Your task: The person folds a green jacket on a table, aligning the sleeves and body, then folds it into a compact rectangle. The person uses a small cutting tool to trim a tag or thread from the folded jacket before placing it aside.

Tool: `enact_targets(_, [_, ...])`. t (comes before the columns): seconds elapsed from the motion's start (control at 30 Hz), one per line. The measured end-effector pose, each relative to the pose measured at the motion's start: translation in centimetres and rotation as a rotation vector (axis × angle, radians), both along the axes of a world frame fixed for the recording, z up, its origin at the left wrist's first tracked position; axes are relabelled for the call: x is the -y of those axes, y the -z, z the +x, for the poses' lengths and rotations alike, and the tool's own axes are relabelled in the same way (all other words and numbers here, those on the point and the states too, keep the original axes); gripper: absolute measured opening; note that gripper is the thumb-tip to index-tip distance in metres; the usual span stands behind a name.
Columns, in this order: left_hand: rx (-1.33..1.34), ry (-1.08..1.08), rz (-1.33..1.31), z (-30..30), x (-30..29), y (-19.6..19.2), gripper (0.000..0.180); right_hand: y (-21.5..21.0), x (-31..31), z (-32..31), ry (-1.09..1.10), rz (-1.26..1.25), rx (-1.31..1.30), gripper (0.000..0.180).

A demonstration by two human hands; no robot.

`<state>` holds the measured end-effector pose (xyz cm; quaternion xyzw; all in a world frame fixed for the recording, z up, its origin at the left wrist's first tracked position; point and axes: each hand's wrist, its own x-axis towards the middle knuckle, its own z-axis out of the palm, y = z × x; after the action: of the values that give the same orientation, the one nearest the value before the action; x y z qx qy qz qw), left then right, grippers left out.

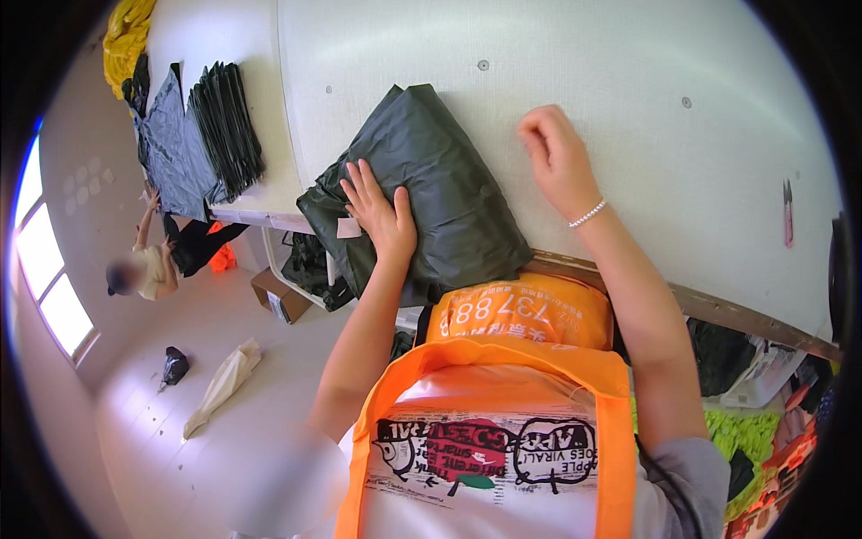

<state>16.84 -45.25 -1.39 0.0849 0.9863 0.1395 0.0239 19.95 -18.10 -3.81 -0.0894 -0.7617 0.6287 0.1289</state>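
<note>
A dark green piece of folded, shiny fabric (440, 193), perhaps a garment, lies at the table's near edge and partly hangs over it. Flat on its left part rests my left hand (382, 211), fingers spread. Just beside that hand a small pale tag (348, 228) shows on the fabric. My right hand (558, 148) is apart from the fabric, over the table to its right, with its fingers curled in and nothing visible in them. A beaded bracelet (588, 214) circles that wrist.
The white table (611, 54) bears small scissors-like snips (788, 214) at right and a stack of folded dark garments (224, 130) at far left. Another person (162, 269) stands there. On the floor are a cardboard box (280, 296) and a pale cloth bundle (223, 386). Bright yellow-green fabric (745, 440) lies at lower right.
</note>
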Motion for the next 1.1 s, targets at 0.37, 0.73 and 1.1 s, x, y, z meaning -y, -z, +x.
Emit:
enact_targets(0.37, [-0.029, 0.012, -0.026, -0.3, -0.4, 0.2, 0.069, -1.1, 1.5, 0.1, -0.062, -0.016, -0.052, 0.006])
enact_targets(0.73, [-0.050, -0.010, -0.022, 0.0, 0.0, 0.6, 0.068, 5.0, -32.5, 16.7, 0.545, 1.129, 0.497, 0.046])
enact_targets(1.1, [-0.105, -0.010, -0.018, 0.0, 0.4, 1.1, 0.068, 4.8, -31.0, 20.6, 0.625, 1.059, 0.527, 0.034])
